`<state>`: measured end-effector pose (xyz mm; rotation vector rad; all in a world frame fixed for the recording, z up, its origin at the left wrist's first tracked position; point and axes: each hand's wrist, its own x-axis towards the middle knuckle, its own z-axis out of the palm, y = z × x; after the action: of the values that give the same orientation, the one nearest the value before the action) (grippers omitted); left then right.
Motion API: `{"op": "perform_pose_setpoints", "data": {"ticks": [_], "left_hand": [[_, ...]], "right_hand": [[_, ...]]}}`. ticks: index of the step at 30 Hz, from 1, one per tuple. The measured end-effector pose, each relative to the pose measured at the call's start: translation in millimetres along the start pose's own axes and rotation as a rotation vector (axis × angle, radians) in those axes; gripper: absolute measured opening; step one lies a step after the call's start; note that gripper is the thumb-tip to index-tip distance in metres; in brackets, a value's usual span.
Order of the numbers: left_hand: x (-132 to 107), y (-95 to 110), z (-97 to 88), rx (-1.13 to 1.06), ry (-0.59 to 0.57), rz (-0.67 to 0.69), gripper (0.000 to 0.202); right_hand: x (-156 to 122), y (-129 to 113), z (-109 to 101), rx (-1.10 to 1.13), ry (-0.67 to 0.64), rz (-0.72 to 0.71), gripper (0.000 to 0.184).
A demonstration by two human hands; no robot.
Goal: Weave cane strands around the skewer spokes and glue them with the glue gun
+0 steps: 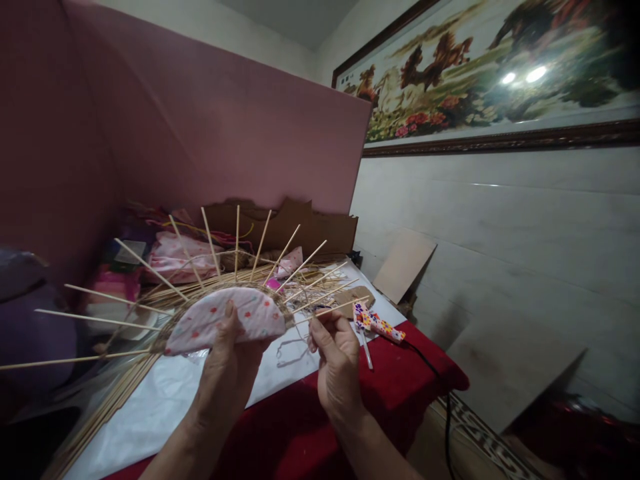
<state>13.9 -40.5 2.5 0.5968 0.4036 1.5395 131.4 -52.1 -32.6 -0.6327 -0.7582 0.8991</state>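
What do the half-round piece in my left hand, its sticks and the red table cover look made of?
Half-round piece: likely printed fabric, matte, perhaps padded, given its soft, puffy face.
Sticks: probably bare wood or bamboo; pale, straight, no visible gloss.
Red table cover: cloth, possibly velvety, since it looks dull.

The pad [210, 320], a half-round of pinkish-white cloth dotted with small red and orange motifs, is held up at about 8 o'clock from the view's centre, flat edge toward 6, its right end slightly higher. Brown twine [161, 340] bands its curved rim. Thin, pale sticks [237, 243] fan out from about 9 o'clock through 12 to nearly 3 (the leftmost reaches the view's edge).
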Motion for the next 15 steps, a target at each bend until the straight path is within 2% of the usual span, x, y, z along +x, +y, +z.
{"op": "perform_pose_setpoints", "data": {"ticks": [15], "left_hand": [[0.0, 0.4, 0.5, -0.007, 0.025, -0.010, 0.020]], "right_hand": [[-0.1, 2.6, -1.8, 0.020, 0.003, 0.016, 0.014]]}}
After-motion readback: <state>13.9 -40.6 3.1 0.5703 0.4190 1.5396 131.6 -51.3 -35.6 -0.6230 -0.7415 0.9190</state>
